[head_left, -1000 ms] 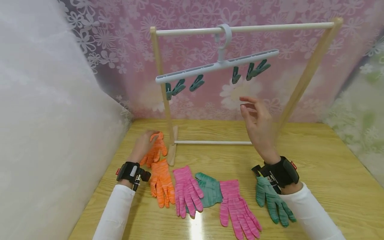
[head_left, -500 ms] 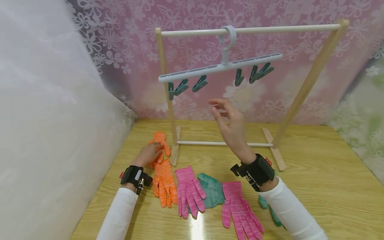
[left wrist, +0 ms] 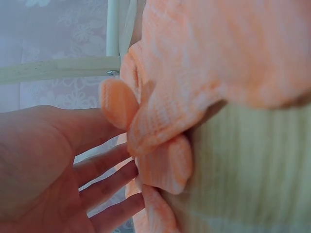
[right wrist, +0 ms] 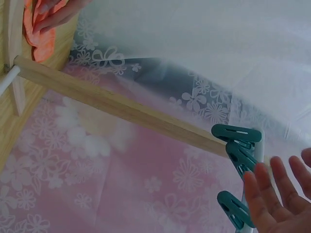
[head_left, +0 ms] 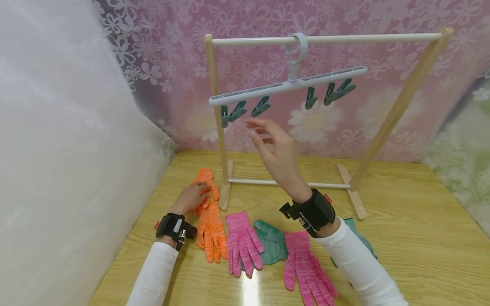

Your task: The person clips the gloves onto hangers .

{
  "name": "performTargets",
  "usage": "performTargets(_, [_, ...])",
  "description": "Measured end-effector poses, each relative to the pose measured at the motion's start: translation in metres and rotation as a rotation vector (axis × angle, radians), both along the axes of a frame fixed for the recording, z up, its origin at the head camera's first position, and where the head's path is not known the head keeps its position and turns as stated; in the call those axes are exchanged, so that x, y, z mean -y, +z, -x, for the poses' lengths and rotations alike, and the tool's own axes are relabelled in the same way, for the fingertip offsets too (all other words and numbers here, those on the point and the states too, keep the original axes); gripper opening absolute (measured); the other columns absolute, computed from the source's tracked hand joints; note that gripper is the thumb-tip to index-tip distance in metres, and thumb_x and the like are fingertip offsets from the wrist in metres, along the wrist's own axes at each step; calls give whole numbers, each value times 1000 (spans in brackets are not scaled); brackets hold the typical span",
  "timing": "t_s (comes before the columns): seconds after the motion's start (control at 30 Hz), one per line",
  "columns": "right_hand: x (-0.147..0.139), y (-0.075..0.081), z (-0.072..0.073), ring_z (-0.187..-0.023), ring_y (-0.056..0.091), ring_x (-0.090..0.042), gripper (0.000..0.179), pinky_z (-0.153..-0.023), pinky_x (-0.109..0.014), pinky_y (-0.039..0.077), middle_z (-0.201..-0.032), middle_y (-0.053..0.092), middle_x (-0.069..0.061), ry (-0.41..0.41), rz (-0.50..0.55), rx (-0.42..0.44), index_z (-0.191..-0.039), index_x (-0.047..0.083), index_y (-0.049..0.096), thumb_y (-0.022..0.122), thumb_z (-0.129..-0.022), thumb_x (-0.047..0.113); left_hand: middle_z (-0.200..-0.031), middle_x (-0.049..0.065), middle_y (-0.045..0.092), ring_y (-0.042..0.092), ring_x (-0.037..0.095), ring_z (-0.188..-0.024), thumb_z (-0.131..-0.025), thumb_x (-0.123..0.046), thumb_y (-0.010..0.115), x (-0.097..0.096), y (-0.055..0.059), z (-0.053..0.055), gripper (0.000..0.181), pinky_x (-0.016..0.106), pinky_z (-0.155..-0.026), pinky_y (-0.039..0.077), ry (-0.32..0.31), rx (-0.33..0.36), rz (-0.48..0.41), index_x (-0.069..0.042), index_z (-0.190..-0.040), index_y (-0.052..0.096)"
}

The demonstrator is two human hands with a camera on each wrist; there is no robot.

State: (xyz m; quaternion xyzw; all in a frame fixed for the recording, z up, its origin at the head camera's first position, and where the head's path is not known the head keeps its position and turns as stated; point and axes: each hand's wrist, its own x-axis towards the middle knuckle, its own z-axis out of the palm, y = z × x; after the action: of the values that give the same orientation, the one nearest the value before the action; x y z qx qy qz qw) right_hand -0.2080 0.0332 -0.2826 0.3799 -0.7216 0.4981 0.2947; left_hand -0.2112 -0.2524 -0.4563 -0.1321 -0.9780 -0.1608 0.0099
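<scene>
In the head view, my left hand rests on the upper orange glove at the table's left. The left wrist view shows its fairly straight fingers reaching to the folded orange glove fingers; some fingertips are hidden behind the fabric. My right hand is raised in the air with loosely bent fingers and nothing in them. It is just below the white clip hanger, nearest the left group of green clips. In the right wrist view, the clips hang just beyond its fingertips.
The hanger hooks over the white top rod of a wooden rack. A second orange glove, two pink gloves and a green glove lie across the table's front. The right forearm partly covers another green glove.
My right hand has moved left below the hanger, from the right-hand clips to the left-hand ones. My left hand has slid slightly down the orange glove, away from its top end.
</scene>
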Motion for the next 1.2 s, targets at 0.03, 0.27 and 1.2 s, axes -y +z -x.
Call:
performTargets(0.03, [3, 2, 0, -104, 68, -23, 31, -81, -39, 59, -122, 70, -10, 2, -23, 21, -133, 5, 63, 61, -102, 9, -139, 27, 56, 58, 44, -124, -103, -17, 59, 0, 0, -1, 35, 57, -103, 46, 4, -5, 2, 2, -132, 64])
performTargets(0.27, [20, 5, 6, -94, 71, -22, 41, -80, -35, 60, -113, 72, -10, 4, -136, 122, -145, 13, 56, 60, -104, 19, -137, 25, 58, 59, 44, -120, -103, -18, 60, -4, -2, -9, 34, 58, -100, 48, 27, -13, 1, -1, -132, 65])
performTargets(1.2, [43, 6, 13, -80, 72, -23, 34, -71, -39, 60, -98, 76, -10, 2, -124, 131, -138, 6, 58, 58, -105, 15, -115, 12, 68, 70, 31, -95, -99, -18, 67, -11, -4, -61, 18, 48, -79, 58, 22, -98, -18, -9, -112, 75])
